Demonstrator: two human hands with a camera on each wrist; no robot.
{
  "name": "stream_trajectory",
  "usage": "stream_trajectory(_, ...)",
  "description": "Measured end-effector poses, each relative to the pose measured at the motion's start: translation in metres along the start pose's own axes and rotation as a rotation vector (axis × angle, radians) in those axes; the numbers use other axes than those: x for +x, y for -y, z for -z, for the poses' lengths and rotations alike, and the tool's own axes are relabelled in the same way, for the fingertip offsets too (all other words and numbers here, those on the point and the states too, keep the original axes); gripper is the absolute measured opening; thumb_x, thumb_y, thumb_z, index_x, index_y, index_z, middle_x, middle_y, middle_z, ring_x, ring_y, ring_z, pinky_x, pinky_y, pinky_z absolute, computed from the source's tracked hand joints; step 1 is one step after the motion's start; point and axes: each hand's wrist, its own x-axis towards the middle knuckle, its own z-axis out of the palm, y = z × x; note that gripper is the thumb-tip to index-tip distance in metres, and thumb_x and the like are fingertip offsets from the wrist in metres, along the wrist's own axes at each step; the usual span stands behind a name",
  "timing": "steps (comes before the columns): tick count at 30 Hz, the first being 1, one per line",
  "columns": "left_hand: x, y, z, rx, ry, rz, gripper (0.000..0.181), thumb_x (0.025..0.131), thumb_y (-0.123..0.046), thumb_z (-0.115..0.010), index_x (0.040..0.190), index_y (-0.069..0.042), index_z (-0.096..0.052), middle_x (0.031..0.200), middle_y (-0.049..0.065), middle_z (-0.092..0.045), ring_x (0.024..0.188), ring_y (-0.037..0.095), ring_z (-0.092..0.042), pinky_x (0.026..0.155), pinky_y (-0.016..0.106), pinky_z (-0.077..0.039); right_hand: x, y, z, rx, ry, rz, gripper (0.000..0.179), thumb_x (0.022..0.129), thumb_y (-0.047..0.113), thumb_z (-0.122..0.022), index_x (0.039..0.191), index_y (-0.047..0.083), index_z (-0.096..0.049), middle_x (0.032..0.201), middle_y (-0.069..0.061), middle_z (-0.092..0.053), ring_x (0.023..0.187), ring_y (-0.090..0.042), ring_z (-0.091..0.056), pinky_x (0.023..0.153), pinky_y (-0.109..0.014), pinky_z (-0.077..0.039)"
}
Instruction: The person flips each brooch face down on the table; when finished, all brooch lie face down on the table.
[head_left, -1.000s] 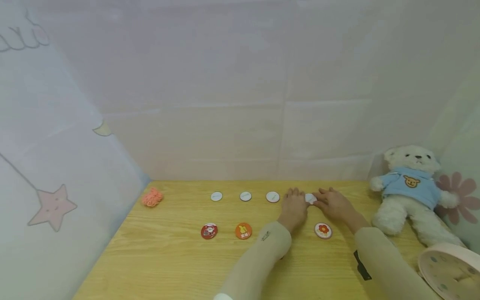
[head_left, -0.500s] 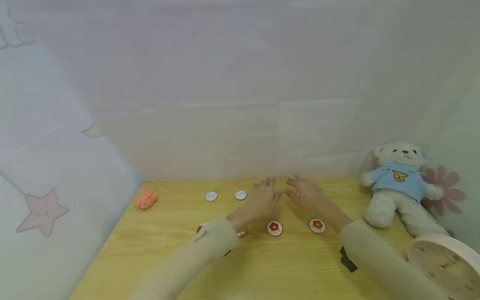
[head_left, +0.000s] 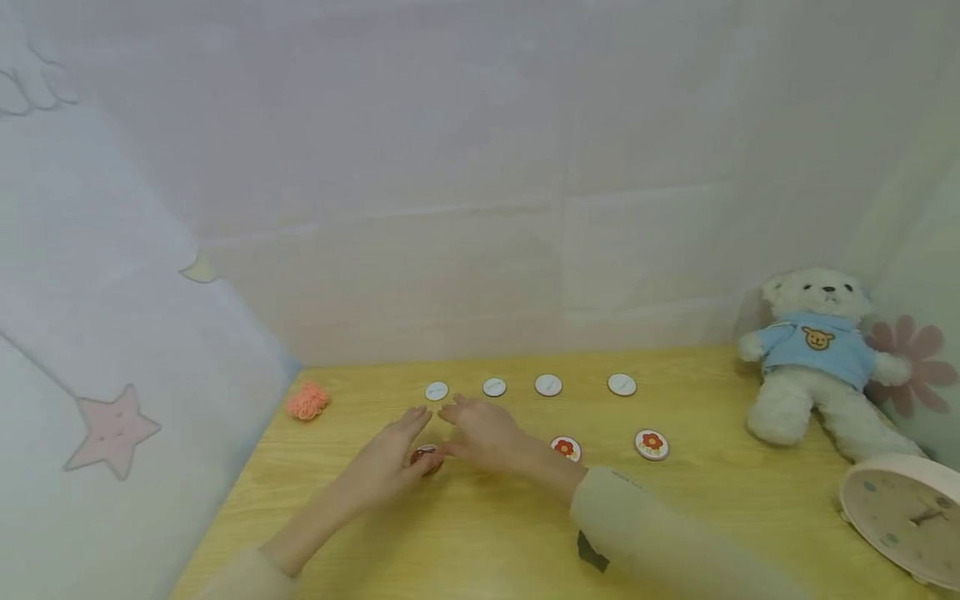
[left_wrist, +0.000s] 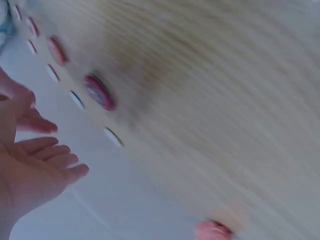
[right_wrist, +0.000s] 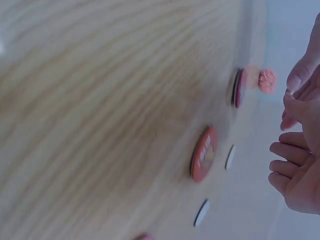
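Observation:
My left hand (head_left: 382, 462) and right hand (head_left: 483, 435) hover close together over the table's left half, fingers extended and loosely spread. Between the two thumbs, a red round badge (head_left: 426, 458) shows partly in the head view; it lies flat on the wood in the left wrist view. An orange round badge (right_wrist: 204, 155) lies beside it in the right wrist view, hidden under my right hand in the head view. Nothing shows between the fingers of either hand. Two flower badges (head_left: 566, 448) lie to the right. Behind them, several white discs (head_left: 495, 387) form a row.
A pink yarn tuft (head_left: 307, 401) sits at the table's back left corner. On the right, a white teddy bear (head_left: 817, 358) in a blue top leans by the wall, with a round clock (head_left: 903, 517) in front. A pale cloth backdrop (head_left: 450, 275) rises behind the wooden table (head_left: 510, 533).
Both hands have left the rightmost white disc, which the fingers were touching, and swept left to the red badge. The second flower badge, earlier hidden by the left arm, now shows.

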Motion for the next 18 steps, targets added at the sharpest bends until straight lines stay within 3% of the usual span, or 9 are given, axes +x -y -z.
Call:
stream_trajectory(1, -0.006, 0.007, 0.002, -0.018, 0.012, 0.008, 0.067, 0.094, -0.030, -0.067, 0.143, 0.007, -0.041, 0.149, 0.024, -0.037, 0.138, 0.041, -0.033, 0.106, 0.058, -0.035, 0.004, 0.004, -0.005, -0.009, 0.014, -0.001, 0.055, 0.089, 0.041, -0.070, 0.132, 0.007, -0.061, 0.134, -0.005, -0.059, 0.133, -0.027, -0.045, 0.100, -0.040, -0.048)
stream_trajectory(3, -0.016, 0.022, 0.003, -0.031, 0.016, 0.012, 0.070, 0.092, -0.031, -0.069, 0.143, 0.008, -0.041, 0.150, 0.025, -0.035, 0.138, 0.043, -0.031, 0.107, 0.060, -0.033, 0.009, 0.010, -0.014, -0.029, 0.043, 0.000, 0.058, 0.089, 0.045, -0.069, 0.133, 0.007, -0.060, 0.135, -0.005, -0.059, 0.133, -0.027, -0.045, 0.102, -0.040, -0.046)
stream_trajectory(9, -0.035, 0.055, -0.003, -0.042, -0.026, 0.006, 0.069, 0.090, -0.030, -0.071, 0.139, 0.011, -0.044, 0.145, 0.029, -0.039, 0.134, 0.045, -0.036, 0.107, 0.058, -0.033, 0.021, 0.018, -0.028, -0.043, 0.099, -0.014, 0.063, 0.089, 0.052, -0.066, 0.134, 0.008, -0.058, 0.138, -0.006, -0.056, 0.134, -0.027, -0.045, 0.105, -0.039, -0.043)
stream_trajectory(13, -0.036, 0.063, -0.011, -0.068, 0.006, 0.038, 0.064, 0.092, -0.030, -0.069, 0.137, 0.010, -0.046, 0.145, 0.029, -0.039, 0.134, 0.044, -0.037, 0.108, 0.056, -0.032, 0.020, 0.015, -0.034, -0.055, 0.108, -0.017, 0.059, 0.088, 0.051, -0.067, 0.131, 0.011, -0.061, 0.137, -0.003, -0.057, 0.133, -0.027, -0.046, 0.104, -0.039, -0.044)
stream_trajectory(18, -0.032, 0.062, -0.020, -0.058, 0.081, 0.076, 0.059, 0.092, -0.026, -0.068, 0.134, 0.012, -0.050, 0.144, 0.031, -0.041, 0.133, 0.045, -0.039, 0.108, 0.055, -0.033, 0.014, 0.005, -0.043, -0.090, 0.102, -0.011, 0.051, 0.084, 0.050, -0.072, 0.118, 0.013, -0.067, 0.128, 0.000, -0.063, 0.127, -0.025, -0.052, 0.096, -0.037, -0.051)
